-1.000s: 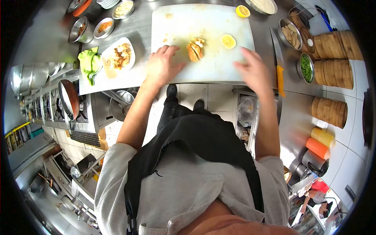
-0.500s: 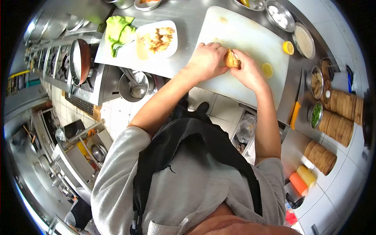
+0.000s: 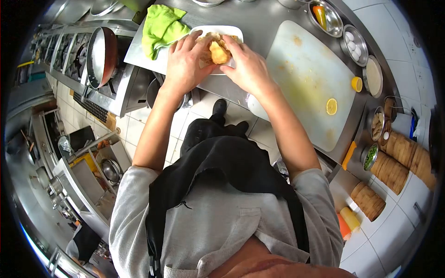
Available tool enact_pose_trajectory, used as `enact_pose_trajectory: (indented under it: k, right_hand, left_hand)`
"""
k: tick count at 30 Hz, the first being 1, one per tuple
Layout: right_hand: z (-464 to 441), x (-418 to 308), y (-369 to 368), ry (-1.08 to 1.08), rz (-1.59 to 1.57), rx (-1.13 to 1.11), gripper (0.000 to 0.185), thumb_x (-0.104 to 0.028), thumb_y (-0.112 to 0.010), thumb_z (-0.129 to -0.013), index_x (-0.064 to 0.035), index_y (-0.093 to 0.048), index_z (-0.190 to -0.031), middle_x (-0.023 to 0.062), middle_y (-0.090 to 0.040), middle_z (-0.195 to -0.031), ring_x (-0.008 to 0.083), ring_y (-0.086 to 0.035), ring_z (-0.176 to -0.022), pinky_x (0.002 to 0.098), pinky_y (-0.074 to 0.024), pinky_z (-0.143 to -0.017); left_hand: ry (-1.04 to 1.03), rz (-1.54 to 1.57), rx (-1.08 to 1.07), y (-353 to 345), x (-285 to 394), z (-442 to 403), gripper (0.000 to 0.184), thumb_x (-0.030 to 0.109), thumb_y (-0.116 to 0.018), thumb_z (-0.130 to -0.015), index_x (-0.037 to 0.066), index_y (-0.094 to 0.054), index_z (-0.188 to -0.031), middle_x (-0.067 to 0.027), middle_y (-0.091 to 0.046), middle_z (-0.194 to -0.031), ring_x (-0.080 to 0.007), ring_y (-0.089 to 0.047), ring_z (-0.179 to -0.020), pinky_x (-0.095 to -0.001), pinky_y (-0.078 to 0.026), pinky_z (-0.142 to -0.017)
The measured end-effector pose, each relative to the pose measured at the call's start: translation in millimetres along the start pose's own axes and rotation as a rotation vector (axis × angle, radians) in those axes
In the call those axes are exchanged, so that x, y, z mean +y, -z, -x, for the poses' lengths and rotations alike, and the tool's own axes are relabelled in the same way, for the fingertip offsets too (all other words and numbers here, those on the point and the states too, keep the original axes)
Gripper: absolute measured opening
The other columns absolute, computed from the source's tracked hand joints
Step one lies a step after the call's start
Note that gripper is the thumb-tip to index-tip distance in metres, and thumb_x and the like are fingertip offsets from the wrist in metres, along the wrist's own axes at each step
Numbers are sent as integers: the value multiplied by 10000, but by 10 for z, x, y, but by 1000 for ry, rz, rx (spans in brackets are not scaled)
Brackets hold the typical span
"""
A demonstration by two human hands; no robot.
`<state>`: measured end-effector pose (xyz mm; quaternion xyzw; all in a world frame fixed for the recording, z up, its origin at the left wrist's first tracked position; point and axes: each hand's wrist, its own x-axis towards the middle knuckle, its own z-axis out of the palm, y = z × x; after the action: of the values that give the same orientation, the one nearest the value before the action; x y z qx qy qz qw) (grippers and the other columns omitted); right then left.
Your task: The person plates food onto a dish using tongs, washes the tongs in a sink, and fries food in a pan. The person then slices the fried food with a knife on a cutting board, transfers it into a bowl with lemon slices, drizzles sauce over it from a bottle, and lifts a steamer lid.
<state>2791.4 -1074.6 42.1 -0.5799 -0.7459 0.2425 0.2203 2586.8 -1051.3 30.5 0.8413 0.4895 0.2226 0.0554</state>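
Note:
A golden-brown piece of fried food (image 3: 219, 53) is between my two hands, over the white dish (image 3: 234, 30). My left hand (image 3: 187, 64) curls around its left side, thumb toward the front. My right hand (image 3: 249, 67) grips from the right, with fingers over the back and thumb in front. Other browned food pieces (image 3: 213, 37) show in the dish behind my fingers; most of the dish is hidden. Just left of my left hand lies a bright green cloth (image 3: 162, 28).
To the right, a stained white cutting board (image 3: 303, 60) holds a lemon slice (image 3: 331, 106), with a lemon half (image 3: 356, 84) near its edge. Bowls of eggs (image 3: 354, 44) and a pepper (image 3: 320, 16) line the back. An orange knife handle (image 3: 349, 155) sits near the counter edge. A pan (image 3: 99, 58) rests on the stove.
Both hands have moved left with the fried food piece, from above the cutting board to above the white dish. The view has shifted, too.

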Motion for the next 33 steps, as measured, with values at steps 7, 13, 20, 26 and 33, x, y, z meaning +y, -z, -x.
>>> enact_pose_trajectory:
  k: [7, 13, 20, 26, 33]
  right_hand:
    - [90, 119, -23, -61, 25, -27, 709, -143, -750, -834, -68, -457, -1476, 218, -685, -1153, 403, -686, -1017, 486, -558, -873]
    - [76, -15, -16, -156, -86, 41, 594, -132, -742, -850, -51, -536, -1402, 196, -731, -1044, 390, -714, -942, 466, -572, -831]
    - [78, -43, 38, -253, -153, 77, 454, -97, -715, -855, -77, -609, -1296, 176, -746, -1040, 348, -733, -932, 433, -581, -825]
    - [-3, 76, 118, -253, -291, -68, 420, -81, -685, -855, -46, -624, -1270, 171, -746, -1062, 319, -740, -935, 389, -581, -826]
    - [-263, 151, 281, -246, -280, -345, 436, 15, -615, -862, -23, -602, -1297, 107, -688, -1108, 143, -658, -883, 307, -558, -776]
  left_hand:
    - [65, 127, -24, -121, -130, 56, 829, 252, -886, -699, 172, -534, -1445, -122, -519, -1484, -362, -507, -1344, -496, -377, -1147]
    - [48, 153, -10, -31, -52, 121, 786, 322, -903, -693, 162, -572, -1387, -112, -518, -1468, -342, -479, -1372, -568, -316, -1176]
    - [-59, 231, 62, -102, 43, 266, 657, 348, -899, -657, 216, -638, -1246, -35, -544, -1380, -284, -471, -1364, -640, -270, -1179]
    - [-117, 239, 158, -212, 146, 267, 344, 309, -853, -739, 192, -719, -1033, -2, -601, -1259, -254, -537, -1275, -639, -273, -1166]
    - [128, 331, 264, -263, -68, 177, 423, 329, -866, -755, 125, -697, -1085, -98, -614, -1227, -313, -570, -1185, -603, -320, -1124]
